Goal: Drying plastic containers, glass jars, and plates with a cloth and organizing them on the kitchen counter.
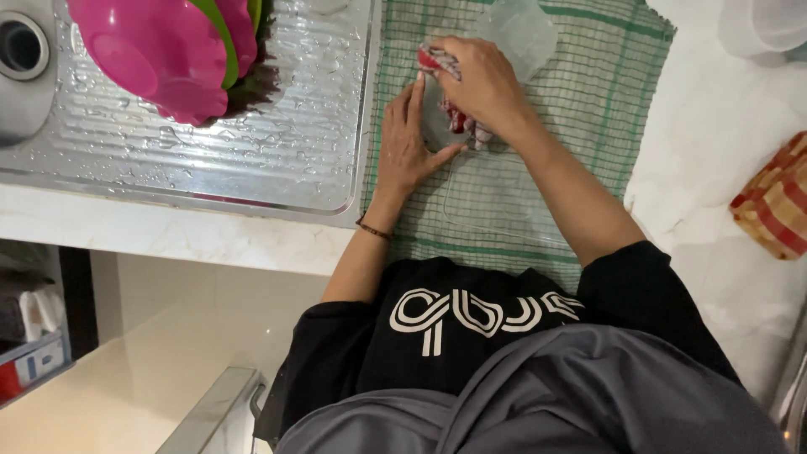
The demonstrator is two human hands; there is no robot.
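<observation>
clear container being wiped on the green mat

the right hand [481, 84] is closed around a bunched red-and-white cloth [454, 113], pressing it into a clear plastic container [437, 126] that rests on the green checked mat [588, 92], just beside the wet steel draining board [252, 143]. the left hand [408, 139] lies open and flat, fingers spread against the container's near side to steady it. the container looks light and thin-walled, likely a little springy and slick while damp, so it would slide under a push; bracing the wall or rim with a flat palm seems the safest hold. the cloth is soft and crumples easily, best gripped in a wad. a second clear lid or tray [496, 197] lies flat on the mat nearby; pink bowls [160, 50] sit stacked on the board.
</observation>
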